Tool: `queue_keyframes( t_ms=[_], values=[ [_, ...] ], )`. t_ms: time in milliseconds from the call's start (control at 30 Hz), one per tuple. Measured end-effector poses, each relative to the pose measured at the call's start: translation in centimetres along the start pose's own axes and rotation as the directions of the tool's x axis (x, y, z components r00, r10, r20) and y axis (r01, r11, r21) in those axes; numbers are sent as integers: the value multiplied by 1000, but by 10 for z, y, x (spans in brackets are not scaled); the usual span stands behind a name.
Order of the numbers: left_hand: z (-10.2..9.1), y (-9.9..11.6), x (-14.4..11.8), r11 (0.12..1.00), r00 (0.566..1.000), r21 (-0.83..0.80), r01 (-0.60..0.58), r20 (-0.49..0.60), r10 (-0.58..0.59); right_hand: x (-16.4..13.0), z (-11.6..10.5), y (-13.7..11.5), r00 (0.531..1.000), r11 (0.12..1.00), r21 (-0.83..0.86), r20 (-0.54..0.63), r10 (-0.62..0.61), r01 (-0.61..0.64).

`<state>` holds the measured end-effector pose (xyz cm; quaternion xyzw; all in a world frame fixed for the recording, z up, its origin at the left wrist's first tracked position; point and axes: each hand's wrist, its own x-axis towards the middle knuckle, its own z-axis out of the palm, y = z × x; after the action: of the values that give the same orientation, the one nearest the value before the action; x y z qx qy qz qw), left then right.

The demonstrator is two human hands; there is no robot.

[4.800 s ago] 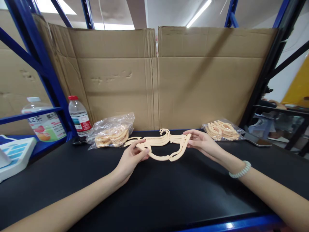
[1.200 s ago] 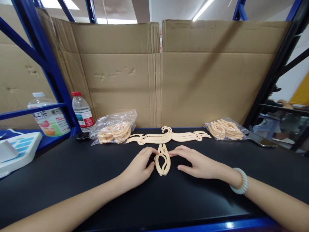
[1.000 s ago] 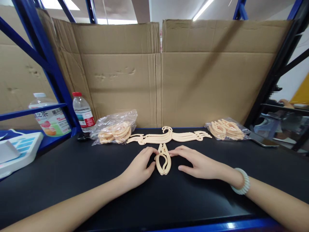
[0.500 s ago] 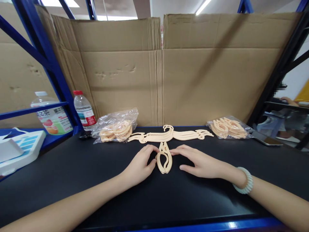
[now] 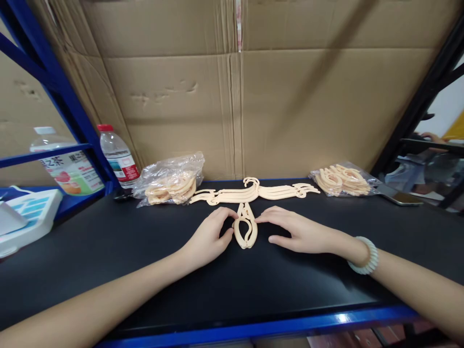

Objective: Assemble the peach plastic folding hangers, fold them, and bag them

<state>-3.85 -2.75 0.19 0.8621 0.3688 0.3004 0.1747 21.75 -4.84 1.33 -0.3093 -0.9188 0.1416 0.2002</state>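
Note:
A folded cream plastic folding hanger point(image 5: 238, 237) lies flat on the black tabletop point(image 5: 290, 282), between my two hands. My left hand point(image 5: 210, 234) touches its left edge with curved fingertips and thumb, a gap showing between them. From the other side, my right hand point(image 5: 299, 231) rests its outstretched index fingertip against the hanger's upper right edge; that thumb stays apart from it. Just beyond lie unfolded hangers point(image 5: 237, 195), spread sideways with hooks pointing away from me. They appear stacked, and the folded one's narrow end lies close to their middle.
Clear plastic bags with more folded hangers stand behind, one left point(image 5: 170, 186) and one right point(image 5: 342, 180). A red-capped bottle point(image 5: 121, 162) and a phone point(image 5: 402, 197) are near the table's back. Cardboard point(image 5: 174, 125) walls off the rear; blue posts point(image 5: 61, 92) rise at left.
The camera view has tilted down, so everything sits higher and the table's blue front edge shows more. Both hands keep their places beside the folded hanger.

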Motion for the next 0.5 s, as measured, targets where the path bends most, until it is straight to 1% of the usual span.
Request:
queue_keyframes(
  t_ms=[500],
  values=[
    [-1,1,0,1000,1000,21,11,-4,-11,-1,-2,-1,1000,1000,-10,14,-10,10]
  ],
)
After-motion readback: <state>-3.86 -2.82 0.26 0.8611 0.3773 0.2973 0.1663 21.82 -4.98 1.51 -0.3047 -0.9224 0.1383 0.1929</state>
